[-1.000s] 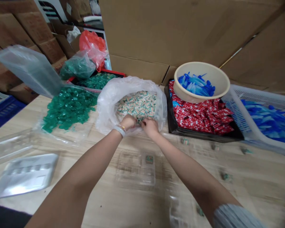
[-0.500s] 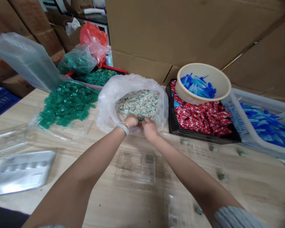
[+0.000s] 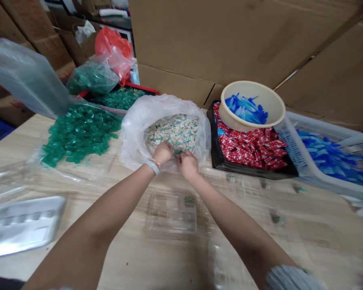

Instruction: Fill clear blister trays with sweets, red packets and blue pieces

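A white plastic bag (image 3: pixel 133 129) stands with its mouth rolled wide, full of small packets (image 3: pixel 175 131) in pale green, cream and orange. Both hands reach over its near rim. My left hand (image 3: pixel 162 154), with a bracelet at the wrist, has its fingers curled down at the packets; the fingertips are hidden. Close beside it, my right hand (image 3: pixel 188 164) is closed at the near edge of the heap, and what its fingers pinch cannot be made out. Below the hands lies a clear plastic tray (image 3: pixel 169 219) with one small packet (image 3: pixel 189 201) in its upper right compartment.
Green translucent pieces (image 3: pixel 81 133) are heaped at left, beside a silvery tray (image 3: pixel 24 225). At right, a black tray (image 3: pixel 215 155) holds red packets (image 3: pixel 254 149), a cream bowl (image 3: pixel 254 86) with blue pieces, and a white basket (image 3: pixel 308 155). Cardboard (image 3: pixel 230 40) rises behind.
The camera view has shifted slightly, so the scene sits a little further left. My left hand has drawn slightly away from my right; both stay at the packets.
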Demonstrator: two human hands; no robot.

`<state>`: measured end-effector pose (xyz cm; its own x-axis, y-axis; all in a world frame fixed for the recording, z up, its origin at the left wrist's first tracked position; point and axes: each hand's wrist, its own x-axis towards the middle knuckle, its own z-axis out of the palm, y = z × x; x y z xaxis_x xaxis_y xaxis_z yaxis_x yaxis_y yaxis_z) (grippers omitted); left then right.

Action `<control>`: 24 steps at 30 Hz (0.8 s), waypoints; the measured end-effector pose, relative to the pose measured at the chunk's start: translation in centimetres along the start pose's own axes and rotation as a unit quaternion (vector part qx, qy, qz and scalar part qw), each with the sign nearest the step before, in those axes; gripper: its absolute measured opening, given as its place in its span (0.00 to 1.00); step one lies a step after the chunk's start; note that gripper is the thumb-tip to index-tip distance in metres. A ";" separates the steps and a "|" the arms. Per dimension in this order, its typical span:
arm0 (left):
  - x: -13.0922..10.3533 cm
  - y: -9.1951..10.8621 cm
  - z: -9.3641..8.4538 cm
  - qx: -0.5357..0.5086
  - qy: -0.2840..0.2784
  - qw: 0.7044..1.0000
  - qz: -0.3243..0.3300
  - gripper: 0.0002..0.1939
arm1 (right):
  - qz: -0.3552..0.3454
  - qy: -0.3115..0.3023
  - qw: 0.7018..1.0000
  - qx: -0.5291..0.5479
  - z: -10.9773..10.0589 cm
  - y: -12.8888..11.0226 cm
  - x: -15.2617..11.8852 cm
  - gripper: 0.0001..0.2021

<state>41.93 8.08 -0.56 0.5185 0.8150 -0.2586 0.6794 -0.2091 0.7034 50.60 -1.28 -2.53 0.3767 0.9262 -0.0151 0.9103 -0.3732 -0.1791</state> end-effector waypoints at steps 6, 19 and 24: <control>-0.4 -0.8 0.1 0.182 0.006 0.976 0.120 0.15 | -0.028 0.000 0.999 0.032 -0.5 0.9 0.1 0.11; 0.0 -2.3 -0.9 0.184 -0.097 0.952 0.227 0.12 | -0.144 -0.057 0.988 -0.016 -1.2 0.6 1.4 0.12; -0.1 -2.4 -0.9 0.171 -0.113 0.942 0.267 0.10 | -0.094 -0.007 0.995 -0.037 -1.6 0.8 0.9 0.11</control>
